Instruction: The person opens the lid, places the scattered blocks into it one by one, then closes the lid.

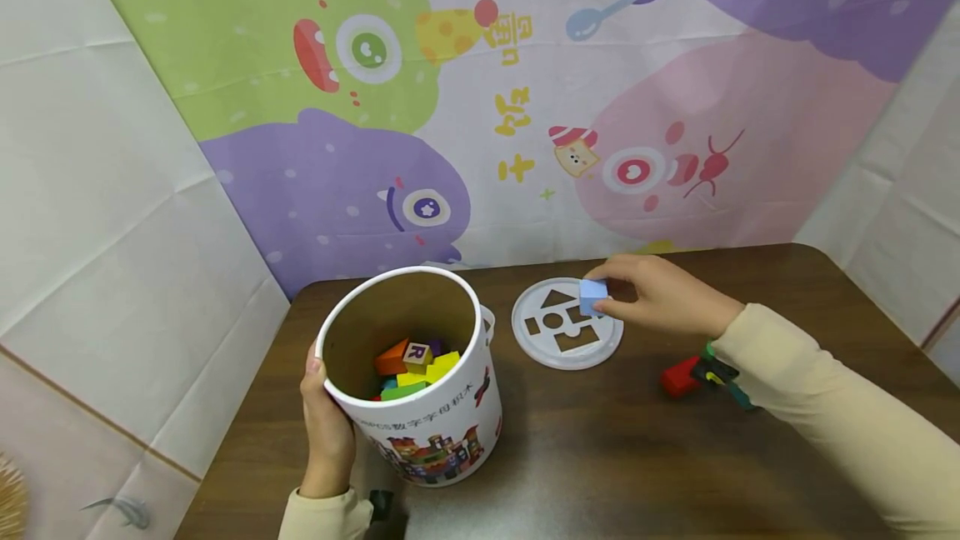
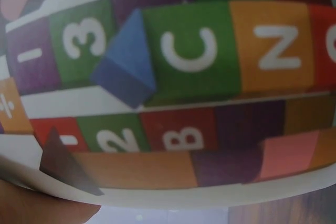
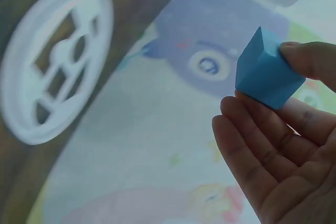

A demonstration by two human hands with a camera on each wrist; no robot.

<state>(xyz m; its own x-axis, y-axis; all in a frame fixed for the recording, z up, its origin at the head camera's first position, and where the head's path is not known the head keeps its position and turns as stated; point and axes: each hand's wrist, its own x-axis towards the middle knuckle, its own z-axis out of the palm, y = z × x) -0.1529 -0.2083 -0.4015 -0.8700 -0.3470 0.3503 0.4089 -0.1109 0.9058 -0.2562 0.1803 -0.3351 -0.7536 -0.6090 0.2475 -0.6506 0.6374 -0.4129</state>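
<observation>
Blue block (image 1: 592, 296) sits between the thumb and fingertips of your right hand (image 1: 660, 297), pinched there and held just above the white lid (image 1: 567, 323), which lies flat on the brown table (image 1: 750, 440). In the right wrist view the same block (image 3: 266, 70) is squeezed between your thumb above and your fingers (image 3: 252, 129) below, and the lid (image 3: 55, 61) with its cut-out shapes lies to the left of it. Your left hand (image 1: 324, 419) grips the side of the white bucket (image 1: 420, 373), with the thumb on the rim, and the bucket leans a little toward you. Inside it you see coloured blocks (image 1: 412, 367), orange, yellow and green. A red block (image 1: 679, 377) lies on the table near your right wrist, apart from the lid. In the left wrist view, printed letters and numbers on the bucket wall (image 2: 189, 77) fill the picture.
</observation>
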